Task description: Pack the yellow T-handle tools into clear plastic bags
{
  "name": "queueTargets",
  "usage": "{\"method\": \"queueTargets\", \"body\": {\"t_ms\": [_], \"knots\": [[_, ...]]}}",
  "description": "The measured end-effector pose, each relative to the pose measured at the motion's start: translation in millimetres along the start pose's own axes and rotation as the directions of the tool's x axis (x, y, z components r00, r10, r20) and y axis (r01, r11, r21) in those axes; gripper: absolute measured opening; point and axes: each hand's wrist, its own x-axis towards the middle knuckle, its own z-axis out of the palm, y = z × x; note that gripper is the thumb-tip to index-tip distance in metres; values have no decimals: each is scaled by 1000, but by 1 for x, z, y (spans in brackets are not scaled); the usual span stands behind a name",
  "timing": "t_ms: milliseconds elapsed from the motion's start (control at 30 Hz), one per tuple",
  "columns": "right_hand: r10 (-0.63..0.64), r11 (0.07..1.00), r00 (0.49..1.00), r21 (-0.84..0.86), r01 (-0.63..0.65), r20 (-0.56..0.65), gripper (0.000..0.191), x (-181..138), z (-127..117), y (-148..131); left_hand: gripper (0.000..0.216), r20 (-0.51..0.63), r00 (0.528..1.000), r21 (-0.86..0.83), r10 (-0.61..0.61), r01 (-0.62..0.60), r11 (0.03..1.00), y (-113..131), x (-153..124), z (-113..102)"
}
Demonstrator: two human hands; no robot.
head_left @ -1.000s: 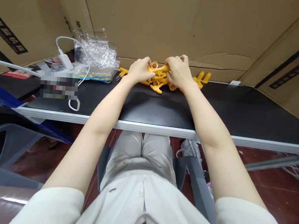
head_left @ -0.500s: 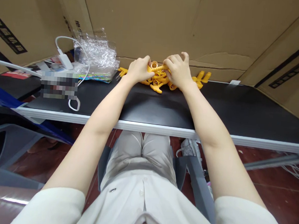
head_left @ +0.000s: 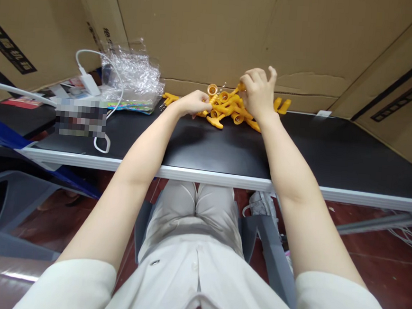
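A heap of yellow-orange moulded plastic pieces (head_left: 231, 110) lies at the back of the black tabletop. Some pieces are long and curved, others are round and cup-like with an open end. At the heap's left side, my left hand (head_left: 193, 103) has its thumb and fingers pinched on a ribbed yellow piece (head_left: 214, 99). My right hand (head_left: 259, 94) is raised over the right side, its thumb and fingers closed on a slim yellow piece (head_left: 240, 87), with one finger sticking up. A small chain (head_left: 224, 85) shows between the hands. My fingers partly cover both held pieces.
Clear plastic bags (head_left: 132, 75) are stacked at the back left, beside a white charger (head_left: 90, 84) with a looping cable. Cardboard walls (head_left: 215, 31) stand behind and at both sides. A pale metal edge (head_left: 214, 177) runs along the table's front.
My hands have moved apart. The right one has shifted right and slightly up with a yellow piece, while the left has dropped a little. More of the heap shows between them.
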Motion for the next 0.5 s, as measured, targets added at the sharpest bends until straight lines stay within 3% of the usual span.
{"method": "queueTargets", "body": {"t_ms": [133, 200, 333, 400, 500], "knots": [[276, 961, 959, 24, -275, -70, 27, -6, -17, 22, 14, -155, 988, -54, -29, 21, 998, -11, 8, -1], [451, 892, 885, 43, -449, -113, 35, -9, -23, 36, 14, -198, 979, -75, -42, 27, 997, -18, 12, -3], [743, 670, 662, 103, -735, -100, 42, -18, -24, 69, 15, -266, 961, -126, -79, 47, 991, -32, 18, -8], [801, 598, 597, 115, -793, -53, 43, -26, -17, 86, 17, -307, 947, -145, -94, 51, 988, -39, 20, -9], [832, 552, 555, 105, -827, 1, 46, -39, -4, 103, 17, -357, 927, -156, -117, 65, 986, -47, 22, -10]]}}
